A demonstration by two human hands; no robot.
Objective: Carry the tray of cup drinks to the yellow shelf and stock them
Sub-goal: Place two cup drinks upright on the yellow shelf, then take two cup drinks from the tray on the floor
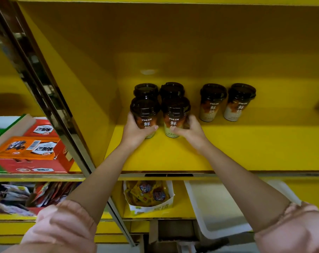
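Observation:
Several cup drinks with dark lids stand on the yellow shelf (pixel 173 157). My left hand (pixel 135 133) grips the front left cup (pixel 145 114) near the shelf's left wall. My right hand (pixel 191 131) grips the front right cup (pixel 175 115) beside it. Both held cups rest upright on the shelf board. Two more cups (pixel 171 89) stand directly behind them. Another pair of cups (pixel 212 102) stands further right, apart from my hands. The white tray (pixel 215 207) lies on the shelf below, on the right, with nothing visible in it.
A paper box of yellow snack packets (pixel 148 196) sits on the lower shelf left of the tray. Left of the metal upright (pixel 51 99), red and orange cartons (pixel 32 152) and bagged snacks fill the neighbouring shelves. The yellow board to the right of the cups is bare.

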